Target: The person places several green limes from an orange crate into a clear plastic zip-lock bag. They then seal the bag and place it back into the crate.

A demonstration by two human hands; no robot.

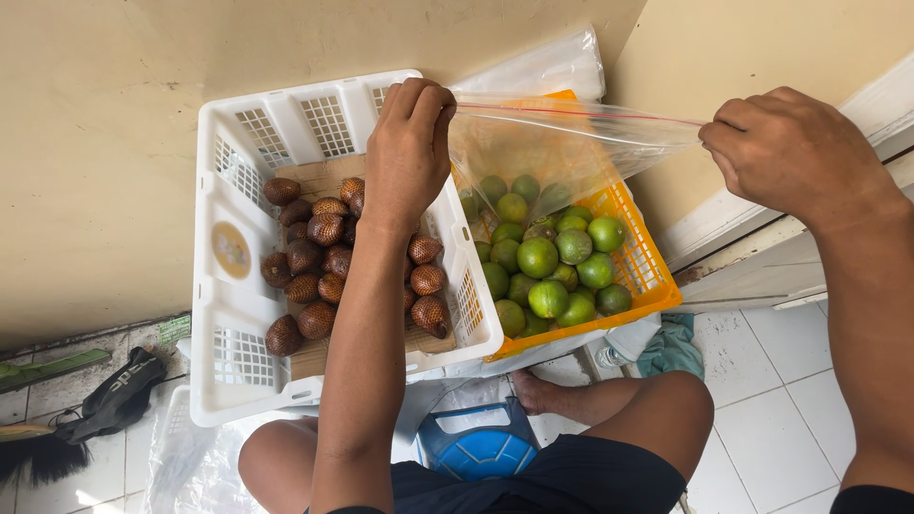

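Note:
A clear plastic zip bag (562, 143) is stretched taut between my two hands. My left hand (409, 143) pinches its left top corner above the white crate. My right hand (790, 152) pinches the right top corner, out past the orange crate. The bag hangs over the orange crate (647, 266), which holds several green limes (547, 257). The white plastic crate (228, 314) on the left holds several brown scaly snake fruits (319, 271). My left forearm crosses over the snake fruits.
A beige wall is behind the crates. A black brush (57, 447) and dark strap lie on the floor at left. A blue stool (476, 443) is between my knees. A teal cloth (671, 347) lies on white tiles at right. Clear plastic (543, 71) sits behind the crates.

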